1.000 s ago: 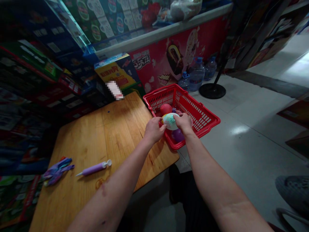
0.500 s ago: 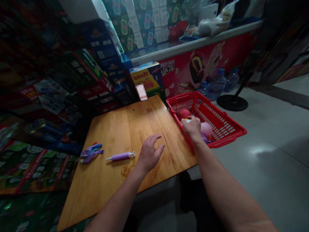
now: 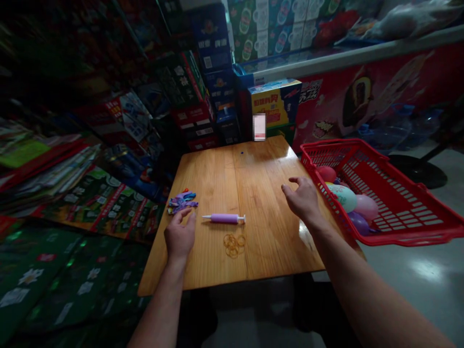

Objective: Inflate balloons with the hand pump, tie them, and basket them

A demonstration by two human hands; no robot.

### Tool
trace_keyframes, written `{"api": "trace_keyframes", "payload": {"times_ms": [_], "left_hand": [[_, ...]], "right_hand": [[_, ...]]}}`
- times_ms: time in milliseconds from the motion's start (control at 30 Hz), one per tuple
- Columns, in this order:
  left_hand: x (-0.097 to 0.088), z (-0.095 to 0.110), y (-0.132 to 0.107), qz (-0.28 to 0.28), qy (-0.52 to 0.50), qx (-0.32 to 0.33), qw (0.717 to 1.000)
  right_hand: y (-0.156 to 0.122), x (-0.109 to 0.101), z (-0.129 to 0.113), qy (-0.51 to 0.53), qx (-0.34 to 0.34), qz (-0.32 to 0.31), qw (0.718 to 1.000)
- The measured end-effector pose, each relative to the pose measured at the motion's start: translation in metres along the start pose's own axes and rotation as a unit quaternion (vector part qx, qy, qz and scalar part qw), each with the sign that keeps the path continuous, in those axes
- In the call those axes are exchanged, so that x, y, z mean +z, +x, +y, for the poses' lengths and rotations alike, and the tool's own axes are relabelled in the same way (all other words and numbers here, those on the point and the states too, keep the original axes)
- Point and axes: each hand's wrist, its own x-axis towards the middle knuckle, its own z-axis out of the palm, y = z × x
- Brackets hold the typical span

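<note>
My left hand hovers over the wooden table, fingers loosely apart and empty, just below a small heap of flat, uninflated balloons. A purple hand pump lies to its right, with a cluster of rubber bands below it. My right hand is open and empty over the table's right side, next to a red plastic basket. The basket holds several inflated balloons, among them a white-green one, a pink one and a red one.
Stacked boxes and cartons of goods crowd the left and back. A yellow-blue box stands behind the table. A red ice-cream freezer runs along the back right, with large water bottles on the tiled floor.
My right hand let go of the white-green balloon in the basket and came back over the table. My left hand moved left toward the flat balloons. The view swung left.
</note>
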Motion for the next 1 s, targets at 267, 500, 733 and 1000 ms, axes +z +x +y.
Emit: {"api": "trace_keyframes", "payload": {"times_ms": [267, 500, 733, 1000], "left_hand": [[-0.009, -0.071, 0.053, 0.073, 0.131, 0.018, 0.988], [-0.008, -0.094, 0.068, 0.068, 0.233, 0.06, 0.968], [-0.012, -0.105, 0.073, 0.059, 0.227, 0.059, 0.97], [-0.028, -0.068, 0.065, 0.051, 0.1, 0.047, 0.993]], "right_hand": [[-0.016, 0.042, -0.034, 0.014, -0.037, -0.049, 0.998], [-0.029, 0.059, -0.056, 0.035, -0.046, -0.081, 0.995], [-0.035, 0.073, -0.064, 0.041, -0.044, -0.09, 0.994], [-0.043, 0.073, -0.077, 0.089, -0.056, -0.086, 0.991]]}}
